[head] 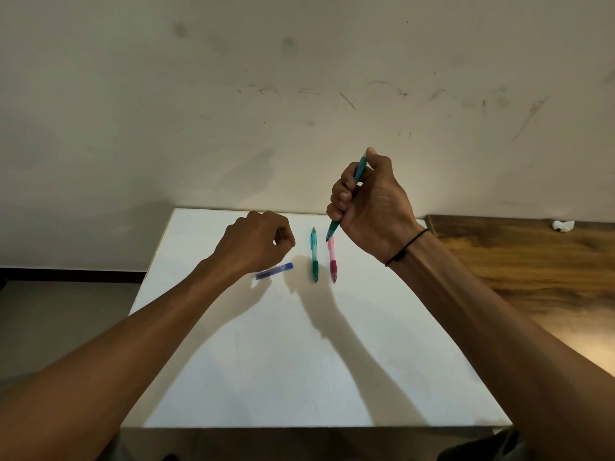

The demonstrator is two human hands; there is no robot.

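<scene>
Teal translucent plastic: a slim teal pen (359,170), darker toward the tip, tilted tip-down. Wrapped in the right hand (369,204), fingers curled tight round the barrel, thumb over the top end. Just below that fist, on the white table (266,361), a green pen (314,257) and pink pen (332,264) side by side. Left of the grip, the left hand (258,239), curled, nothing seen inside, above a blue strip (274,271).

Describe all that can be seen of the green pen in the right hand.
The green pen is of teal, see-through-looking plastic with a darker lower end. The right hand grips it: fingers curled round the barrel, thumb on its top end. It is held tilted above the white table, tip down, over the far end of the pink pen; contact there cannot be told.
</scene>
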